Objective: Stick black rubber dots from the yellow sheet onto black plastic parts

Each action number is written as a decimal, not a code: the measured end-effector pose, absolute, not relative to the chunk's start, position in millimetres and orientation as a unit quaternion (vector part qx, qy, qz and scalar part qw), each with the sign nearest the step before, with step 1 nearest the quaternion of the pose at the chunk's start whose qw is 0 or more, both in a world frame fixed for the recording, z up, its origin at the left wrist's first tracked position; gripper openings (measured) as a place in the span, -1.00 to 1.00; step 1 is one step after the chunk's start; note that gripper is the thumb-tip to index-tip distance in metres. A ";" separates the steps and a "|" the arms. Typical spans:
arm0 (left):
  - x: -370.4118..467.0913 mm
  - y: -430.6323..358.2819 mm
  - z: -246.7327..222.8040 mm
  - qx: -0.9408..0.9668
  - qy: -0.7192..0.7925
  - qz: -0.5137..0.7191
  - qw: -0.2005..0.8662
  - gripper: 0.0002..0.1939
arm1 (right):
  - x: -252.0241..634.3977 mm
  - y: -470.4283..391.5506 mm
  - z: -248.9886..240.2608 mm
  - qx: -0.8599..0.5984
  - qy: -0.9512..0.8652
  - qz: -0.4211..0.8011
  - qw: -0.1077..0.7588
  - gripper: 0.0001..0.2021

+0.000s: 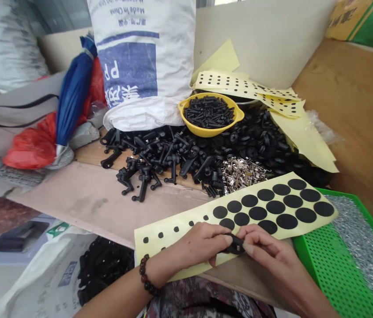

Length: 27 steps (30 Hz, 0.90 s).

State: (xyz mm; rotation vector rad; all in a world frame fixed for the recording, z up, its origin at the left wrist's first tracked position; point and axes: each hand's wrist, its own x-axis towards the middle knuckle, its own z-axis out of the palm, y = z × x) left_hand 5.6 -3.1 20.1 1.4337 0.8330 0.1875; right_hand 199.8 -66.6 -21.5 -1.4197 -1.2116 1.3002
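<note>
A small black plastic part (234, 245) is pinched between both hands, low at the front edge of the table. My left hand (202, 243), with a beaded bracelet (147, 278) at the wrist, has thumb and fingers closed on its left side. On its other side, the fingertips of my right hand (262, 247) press against it. Fingers cover much of the part, so its full shape is hidden. Beneath the hands lies a pale yellow sheet (176, 221) of black stickers, large round ones at the right and small dots at the left.
A yellow bowl (194, 128) holds black ribbed pieces. Around it lie black arm-shaped parts (173, 165), round black parts (262, 137) and small metal clips (244, 172). A green basket (330, 256) with silvery bits stands at the right. A white sack (173, 57) rises behind; a blue umbrella (75, 88) leans left.
</note>
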 end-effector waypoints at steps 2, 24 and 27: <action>6.1 -3.5 17.8 0.639 0.377 0.082 0.666 -0.67 | 199.0 -67.1 -21.8 -0.568 -0.490 0.509 0.422 -0.69; 10.5 -20.6 16.8 0.742 0.455 0.124 0.477 -0.78 | 188.4 -72.1 -22.2 -0.582 -0.473 0.472 0.463 -0.74; 5.9 -23.8 17.6 0.741 0.469 0.124 0.465 -0.75 | 187.9 -77.7 -26.3 -0.566 -0.409 0.540 0.470 -0.72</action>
